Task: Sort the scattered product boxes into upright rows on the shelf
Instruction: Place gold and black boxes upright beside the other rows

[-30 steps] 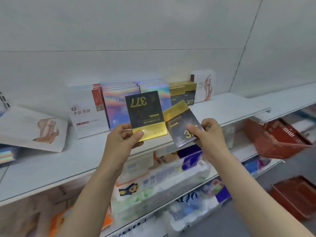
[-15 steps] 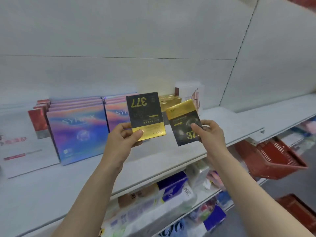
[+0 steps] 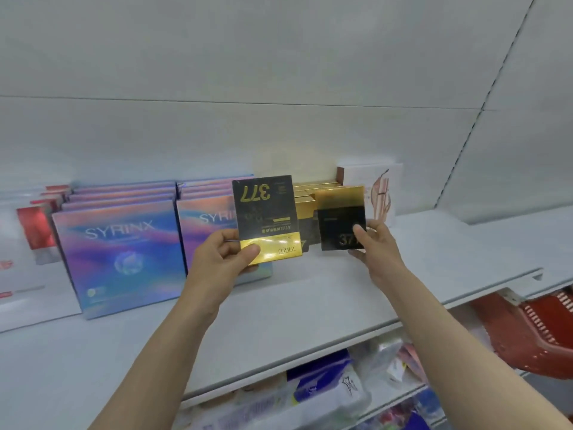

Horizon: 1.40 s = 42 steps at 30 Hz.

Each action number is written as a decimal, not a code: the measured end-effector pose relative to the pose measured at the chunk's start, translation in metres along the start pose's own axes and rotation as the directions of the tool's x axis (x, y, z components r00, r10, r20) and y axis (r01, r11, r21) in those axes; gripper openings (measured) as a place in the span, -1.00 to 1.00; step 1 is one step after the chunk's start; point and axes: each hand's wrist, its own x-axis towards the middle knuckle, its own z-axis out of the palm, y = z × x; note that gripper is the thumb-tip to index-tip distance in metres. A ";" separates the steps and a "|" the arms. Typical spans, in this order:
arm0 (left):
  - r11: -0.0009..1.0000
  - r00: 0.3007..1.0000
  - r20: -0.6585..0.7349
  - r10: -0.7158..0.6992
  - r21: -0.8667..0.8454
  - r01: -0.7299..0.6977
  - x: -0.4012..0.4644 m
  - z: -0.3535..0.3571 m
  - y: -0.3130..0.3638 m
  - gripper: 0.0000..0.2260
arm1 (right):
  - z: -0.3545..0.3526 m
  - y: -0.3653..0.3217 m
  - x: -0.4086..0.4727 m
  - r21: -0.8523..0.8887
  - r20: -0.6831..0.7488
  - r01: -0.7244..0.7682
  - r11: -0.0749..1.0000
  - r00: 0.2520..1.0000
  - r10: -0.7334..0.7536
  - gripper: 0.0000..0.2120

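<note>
My left hand (image 3: pixel 224 258) grips a black-and-gold "377" box (image 3: pixel 266 212) by its gold lower edge; the print is upside down. My right hand (image 3: pixel 376 246) pinches a second black-and-gold box (image 3: pixel 339 215) by its lower right corner, gold end up, just in front of the upright row of gold boxes (image 3: pixel 305 197) at the back of the white shelf (image 3: pixel 310 308). Two rows of iridescent SYRINX boxes (image 3: pixel 121 256) stand upright to the left.
White and red boxes (image 3: pixel 34 231) stand at the far left, a white box with a pink figure (image 3: pixel 376 190) right of the gold row. A red basket (image 3: pixel 533 333) hangs below the shelf at right. Packaged goods (image 3: pixel 322 392) fill the lower shelf.
Both hands have moved forward to the shelf. The right hand has turned its box from tilted to upright and brought it against the gold row. The view has come closer.
</note>
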 end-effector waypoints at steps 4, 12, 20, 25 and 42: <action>1.000 0.999 -0.036 -0.011 0.008 0.011 0.002 0.008 -0.003 -0.77 | 0.001 0.017 0.022 -0.030 0.013 -0.008 1.000 1.000 0.009 -0.86; 1.000 0.994 -0.103 0.021 0.002 -0.021 0.009 0.044 0.001 -0.73 | -0.009 0.023 0.055 -0.205 0.060 0.041 0.978 0.998 -0.029 -0.70; 0.999 0.984 -0.172 0.036 -0.028 -0.041 0.000 0.072 -0.006 -0.76 | -0.009 0.018 0.064 -0.267 0.141 0.096 0.959 0.988 -0.060 -0.74; 0.999 0.974 -0.222 0.038 -0.015 -0.043 -0.004 0.080 -0.001 -0.74 | -0.008 -0.019 0.047 -0.295 0.053 0.353 0.888 0.934 -0.354 -0.81; 0.974 0.979 -0.200 0.037 0.225 0.009 -0.002 0.097 0.023 -0.75 | -0.001 -0.074 0.010 -0.126 0.801 0.474 0.871 0.567 -0.193 -0.91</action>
